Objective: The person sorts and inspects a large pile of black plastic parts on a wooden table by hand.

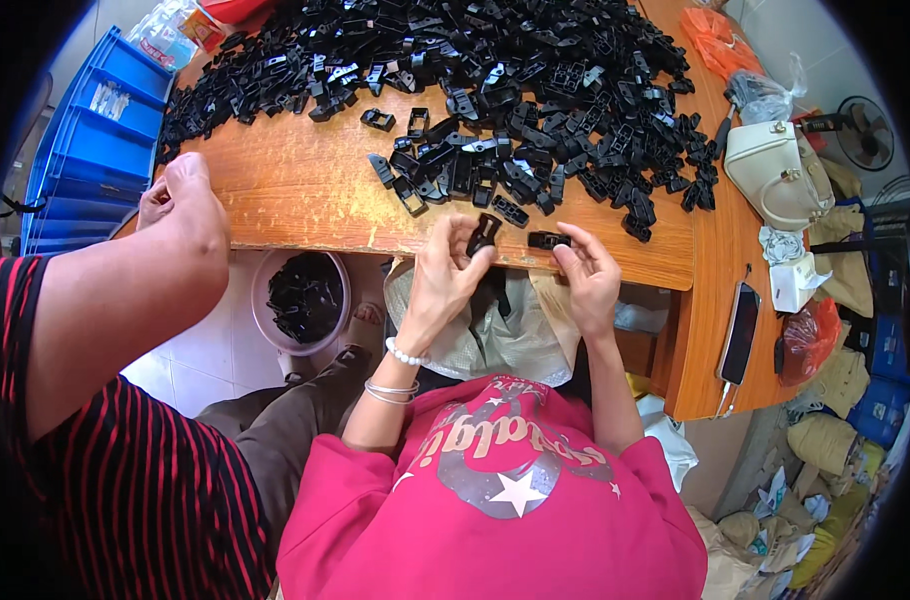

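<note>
My left hand [446, 266] pinches a small black plastic part [484, 234] between thumb and fingers, tilted upright just over the table's front edge. In my right hand [589, 274] the thumb and fingertips close on another black plastic part [548, 240], held level at the same edge. A short gap separates the two parts. Beyond my hands spreads a large heap of similar black parts [475, 60], with a looser cluster [465, 165] closest to me. Below the edge, between my forearms, hangs a whitish woven sack [515, 340].
A co-worker's bent arm [145, 290] in a striped sleeve reaches over the table's left side. Blue bins [100, 150] stand beyond it. A pink basin [265, 300] of black pieces sits on the floor. Rightward lie a phone [740, 333], a white handbag [778, 175] and a fan [865, 132].
</note>
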### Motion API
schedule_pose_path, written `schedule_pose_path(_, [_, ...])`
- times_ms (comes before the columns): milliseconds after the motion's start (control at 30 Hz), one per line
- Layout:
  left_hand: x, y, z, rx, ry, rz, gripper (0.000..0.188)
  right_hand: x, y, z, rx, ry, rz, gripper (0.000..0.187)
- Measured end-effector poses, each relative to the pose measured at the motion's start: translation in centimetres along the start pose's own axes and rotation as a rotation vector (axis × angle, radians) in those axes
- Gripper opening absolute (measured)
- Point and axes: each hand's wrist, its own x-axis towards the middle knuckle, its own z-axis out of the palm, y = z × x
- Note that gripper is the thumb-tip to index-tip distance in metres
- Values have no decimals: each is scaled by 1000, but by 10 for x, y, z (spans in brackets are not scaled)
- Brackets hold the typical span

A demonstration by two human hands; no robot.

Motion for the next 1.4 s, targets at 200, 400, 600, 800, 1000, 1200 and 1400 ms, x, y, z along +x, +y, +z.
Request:
schedule_pose_path(200, [-9,31,-7,148,-202,120,32,-2,-13,6,285,-222,33,22])
schedule_pose_path(400, [-14,47,-9,-141,-343,-255,28,-13,-18,15,173,-153,3,23])
schedule_pose_path(600, [-15,41,-6,2,-306,67,32,-13,-18,17,425,-223,114,23])
schedule_pose_path(800, [-15,39,-8,133,-292,154,30,-8,-13,8,232,-284,147,25])
schedule_pose_path(1000, [31,9,-6,418,-73,377,16,14,-8,11,-135,-242,-10,18])
schedule_pose_path(1200, [60,11,24,962,0,318,20,29,12,32,-670,-147,-272,27])
schedule_pose_path(1400, [47,1,10,984,26,355,17,17,4,27,-556,-194,-349,13])
